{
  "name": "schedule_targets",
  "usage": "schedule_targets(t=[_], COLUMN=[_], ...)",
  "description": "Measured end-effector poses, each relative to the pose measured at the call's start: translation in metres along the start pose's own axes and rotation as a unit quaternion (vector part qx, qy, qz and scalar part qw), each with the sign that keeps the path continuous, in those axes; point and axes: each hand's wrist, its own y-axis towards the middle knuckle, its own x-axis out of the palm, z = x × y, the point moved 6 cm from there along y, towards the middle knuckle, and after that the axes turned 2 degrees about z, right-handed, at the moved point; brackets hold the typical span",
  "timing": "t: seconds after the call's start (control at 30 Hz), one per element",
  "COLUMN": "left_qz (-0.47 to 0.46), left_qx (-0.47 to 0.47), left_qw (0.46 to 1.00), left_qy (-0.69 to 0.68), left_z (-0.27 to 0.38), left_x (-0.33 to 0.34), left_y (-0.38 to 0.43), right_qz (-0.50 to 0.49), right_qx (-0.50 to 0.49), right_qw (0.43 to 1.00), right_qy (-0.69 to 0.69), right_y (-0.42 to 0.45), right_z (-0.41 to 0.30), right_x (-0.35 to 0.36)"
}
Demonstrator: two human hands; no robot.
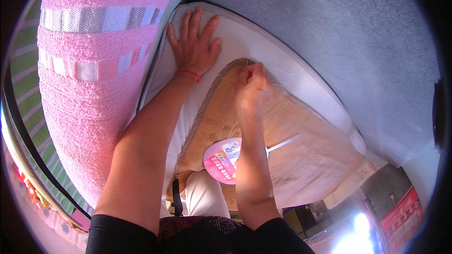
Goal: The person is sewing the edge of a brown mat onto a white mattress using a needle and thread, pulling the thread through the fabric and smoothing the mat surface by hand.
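Spread flat with its fingers apart, my left hand [194, 44] presses on a white padded surface [300, 63] near its far corner; a red string circles the wrist. My right hand [252, 81] is closed at the dark-edged corner of an orange-brown plush mat [212, 113]. Thin pale strands show beside its fingers, but what it grips, if anything, is hidden. Under my right forearm, a round pink hand fan [220, 160] with printing lies on the mat, its white handle [284, 143] sticking out to the right.
A pink terry towel [88, 113] with patterned bands hangs along the left side. Beyond the white surface rises a grey-blue wall or panel [335, 24]. Green striped fabric [26, 74] lies at the far left. A red printed box or sign [402, 215] and bright light are at the lower right.
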Motion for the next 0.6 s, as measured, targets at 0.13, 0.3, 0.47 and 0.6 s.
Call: schedule_targets(t=[0.13,0.3,0.47,0.6], left_qz=[-0.003,-0.002,0.001,0.011], left_qx=[0.001,0.002,0.000,0.003], left_qw=[1.000,1.000,1.000,1.000], left_qy=[-0.007,-0.012,-0.007,-0.019], left_z=[0.001,0.004,0.001,0.002], left_x=[-0.002,-0.002,-0.001,-0.001], left_y=[0.000,0.001,0.000,0.001], right_qz=[-0.036,-0.039,0.007,0.044], right_qx=[-0.028,-0.023,-0.037,-0.005], right_qw=[0.996,0.999,0.999,0.996], right_qy=[-0.076,-0.005,0.003,0.079], right_y=[0.012,0.011,0.007,0.016], right_z=[-0.014,-0.005,-0.009,-0.013], right_x=[-0.021,-0.009,-0.006,-0.008])
